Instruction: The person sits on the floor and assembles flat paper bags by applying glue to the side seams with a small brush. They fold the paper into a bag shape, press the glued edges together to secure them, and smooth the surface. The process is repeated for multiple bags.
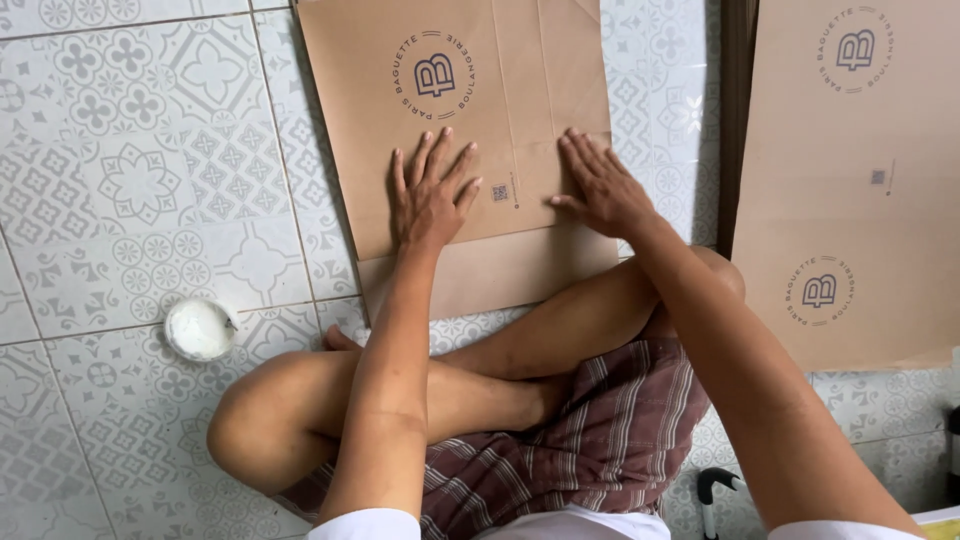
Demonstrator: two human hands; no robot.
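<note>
A flat brown paper bag [520, 80] with a round dark printed emblem lies on the patterned tile floor in front of my crossed legs. Its lower end is folded up, leaving a lighter strip [500, 275] below the fold. My left hand [430, 195] presses flat on the bag near the fold, fingers spread. On the bag's right side, my right hand [600, 185] also lies flat with fingers together. Neither hand grips anything.
A stack of the same brown paper bags [850, 180] lies on the right. A small round white tub of white paste [200, 328] stands on the floor to the left of my knee. A dark handle [715, 490] shows at the bottom right.
</note>
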